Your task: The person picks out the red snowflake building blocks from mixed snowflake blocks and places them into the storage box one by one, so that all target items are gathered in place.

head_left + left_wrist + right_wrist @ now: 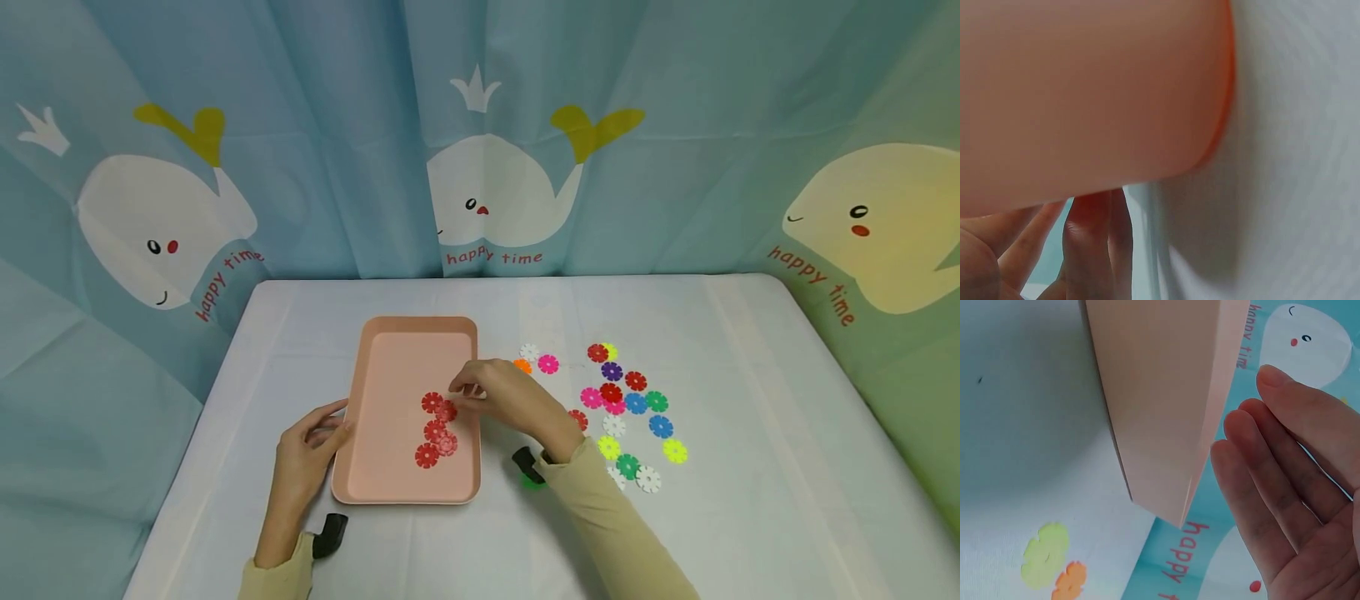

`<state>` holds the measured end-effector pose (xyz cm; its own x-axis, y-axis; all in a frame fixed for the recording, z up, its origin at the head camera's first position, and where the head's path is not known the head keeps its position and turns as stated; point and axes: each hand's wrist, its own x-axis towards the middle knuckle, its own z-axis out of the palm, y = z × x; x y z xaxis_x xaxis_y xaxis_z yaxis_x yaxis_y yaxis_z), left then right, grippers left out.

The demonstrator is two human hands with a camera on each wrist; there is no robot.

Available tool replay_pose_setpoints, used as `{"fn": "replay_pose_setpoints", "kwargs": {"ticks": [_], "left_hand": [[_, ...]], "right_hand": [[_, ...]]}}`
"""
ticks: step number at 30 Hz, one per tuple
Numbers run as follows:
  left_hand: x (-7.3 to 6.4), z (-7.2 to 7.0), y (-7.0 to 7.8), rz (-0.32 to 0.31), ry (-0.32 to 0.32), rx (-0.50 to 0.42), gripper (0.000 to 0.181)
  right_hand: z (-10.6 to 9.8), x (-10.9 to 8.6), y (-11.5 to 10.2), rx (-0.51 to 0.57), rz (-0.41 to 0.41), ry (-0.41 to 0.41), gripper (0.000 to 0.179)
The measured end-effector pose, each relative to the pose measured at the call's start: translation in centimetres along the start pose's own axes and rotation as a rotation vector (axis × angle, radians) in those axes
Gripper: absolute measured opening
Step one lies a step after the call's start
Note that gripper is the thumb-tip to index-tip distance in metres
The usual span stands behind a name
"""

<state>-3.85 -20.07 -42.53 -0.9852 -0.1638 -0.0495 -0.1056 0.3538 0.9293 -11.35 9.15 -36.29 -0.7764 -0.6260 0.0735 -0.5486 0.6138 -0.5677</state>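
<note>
A pink tray (406, 493) lies on the white table. My left hand (306, 454) holds its left edge, the thumb at the rim; in the left wrist view the fingertips are partly hidden by the tray's wall. Inside the tray, toward the right side, lie several red snowflake discs (427, 456), some overlapping. My right hand (498, 392) hovers over the tray's right rim, fingertips just beside the upper red discs. Seen in the right wrist view, its fingers (1254, 481) are loosely bent, thumb apart from them, with nothing between.
Right of the tray, several loose snowflake discs in many colours are scattered, among them a blue disc (661, 427), a yellow disc (675, 451) and a purple disc (612, 372). A green disc (532, 482) lies near the right wrist. A whale-print curtain (337, 167) hangs behind the table.
</note>
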Motion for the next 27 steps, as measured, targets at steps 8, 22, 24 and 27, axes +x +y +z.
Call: {"fn": "replay_pose_setpoints", "kwargs": {"ticks": [8,22,24,27], "left_hand": [[-0.1,0.0,0.0,0.011,0.003,-0.003,0.039],[-0.1,0.0,0.1,0.012,-0.003,-0.007,0.039],[-0.1,0.0,0.1,0.011,-0.004,-0.01,0.039],[-0.1,0.0,0.1,0.013,-0.006,-0.013,0.039]], "right_hand": [[-0.9,-1.1,0.4,-0.064,0.014,0.002,0.021],[-2.1,-3.3,2.2,-0.105,0.045,-0.003,0.023],[-2.2,-3.6,2.5,-0.101,0.052,-0.004,0.024],[-2.4,-4.2,2.9,-0.098,0.078,-0.007,0.025]]}}
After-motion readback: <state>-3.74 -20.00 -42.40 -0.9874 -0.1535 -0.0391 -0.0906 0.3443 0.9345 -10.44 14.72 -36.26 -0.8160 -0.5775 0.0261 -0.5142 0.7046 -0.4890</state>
